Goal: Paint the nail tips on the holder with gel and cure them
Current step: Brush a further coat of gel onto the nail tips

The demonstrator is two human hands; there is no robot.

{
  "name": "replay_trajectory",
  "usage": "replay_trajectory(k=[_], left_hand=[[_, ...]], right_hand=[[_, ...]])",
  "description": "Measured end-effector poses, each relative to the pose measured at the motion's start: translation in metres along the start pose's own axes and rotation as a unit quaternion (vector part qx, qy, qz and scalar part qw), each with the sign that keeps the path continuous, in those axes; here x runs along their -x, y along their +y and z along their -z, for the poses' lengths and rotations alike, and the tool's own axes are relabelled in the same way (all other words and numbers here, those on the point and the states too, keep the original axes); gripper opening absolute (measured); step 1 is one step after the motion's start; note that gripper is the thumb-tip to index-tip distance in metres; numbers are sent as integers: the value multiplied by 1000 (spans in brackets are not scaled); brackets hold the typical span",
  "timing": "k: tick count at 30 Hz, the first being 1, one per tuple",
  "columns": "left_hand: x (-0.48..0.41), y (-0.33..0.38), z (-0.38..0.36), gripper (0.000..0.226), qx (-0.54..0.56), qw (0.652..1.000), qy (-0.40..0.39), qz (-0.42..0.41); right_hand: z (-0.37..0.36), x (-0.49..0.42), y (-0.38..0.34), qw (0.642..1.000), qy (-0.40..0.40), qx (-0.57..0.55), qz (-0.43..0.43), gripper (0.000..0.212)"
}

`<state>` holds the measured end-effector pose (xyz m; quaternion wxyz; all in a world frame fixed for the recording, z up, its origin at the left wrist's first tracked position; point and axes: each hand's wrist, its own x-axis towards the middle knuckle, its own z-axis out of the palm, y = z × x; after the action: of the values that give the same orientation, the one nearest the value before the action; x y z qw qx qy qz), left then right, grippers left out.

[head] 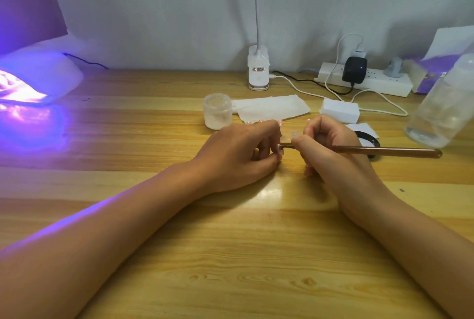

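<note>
Our two bare forearms come in from the near edge of the desk (230,267), angled toward each other, and a wide wedge of wood shows between them. Past it, our left hand (238,157) rests on the wood with its fingers curled tight round the holder, which the fist hides. Only the pink nail tips (264,121) peep in a row over the knuckles, and one more tip shows at the thumb. Our right hand (331,154) pinches a brown brush (384,151) near its front end. The brush's point meets that tip by the left thumb, and its long handle runs out to the right, passing over a black ring (370,140). The hands sit just apart, joined only by the brush.

Just beyond the left hand stands a frosted jar (218,111), touching a sheet of white paper (272,108). A white block (339,111) lies just beyond the right hand, so the room behind both hands is narrow. Along the far edge, against the grey backdrop, we see a clip lamp base (258,69) and a power strip (366,80) with a black adapter (355,69), white cables looping forward from them. A clear bottle (443,103) leans at the right edge. At the left edge the curing lamp (38,77) glows violet, well apart from the hands, with a broad run of wood between
</note>
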<state>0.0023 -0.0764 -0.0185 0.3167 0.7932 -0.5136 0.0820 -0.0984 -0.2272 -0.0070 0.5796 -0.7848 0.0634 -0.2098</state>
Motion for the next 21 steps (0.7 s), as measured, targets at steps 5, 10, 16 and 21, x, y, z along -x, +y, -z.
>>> replay_trajectory(k=[5, 10, 16, 21], left_hand=[[1, 0, -1, 22, -11, 1000, -2, 4], [1, -1, -2, 18, -21, 1000, -2, 3], [0, -2, -2, 16, -36, 999, -2, -3], [0, -3, -2, 10, -34, 999, -4, -1]], right_hand=[[-1, 0, 1, 1000, -2, 1, 2, 17], [-1, 1, -1, 999, -13, 29, 9, 16], [-3, 4, -4, 998, -28, 60, 21, 16], [-3, 3, -7, 998, -22, 58, 21, 22]])
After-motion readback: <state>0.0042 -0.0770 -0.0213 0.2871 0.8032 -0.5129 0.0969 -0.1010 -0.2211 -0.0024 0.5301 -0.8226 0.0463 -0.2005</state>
